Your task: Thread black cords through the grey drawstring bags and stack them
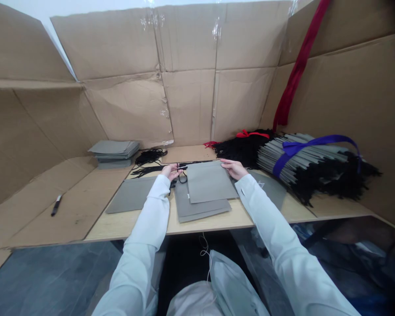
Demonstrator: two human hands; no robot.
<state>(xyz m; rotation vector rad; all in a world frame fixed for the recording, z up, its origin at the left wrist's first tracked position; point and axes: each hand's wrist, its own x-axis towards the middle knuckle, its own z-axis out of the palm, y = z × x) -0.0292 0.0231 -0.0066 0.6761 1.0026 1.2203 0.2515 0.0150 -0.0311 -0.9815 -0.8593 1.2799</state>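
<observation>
Head view: working apart, the left hand [171,171] is pinching a black cord [183,178] at the top grey panel [209,182] on the desk [210,221], the right hand [233,169] is pressing that panel's far corner, and a ribbon-tied bundle [303,160] is lying bound at right.

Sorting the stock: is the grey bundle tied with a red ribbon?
No, the grey bundle is tied with a purple ribbon; the red ribbon lies on the black cords.

A wooden table [128,230] holds flat grey sheets [131,195] and bundled black cords [150,157].
</observation>
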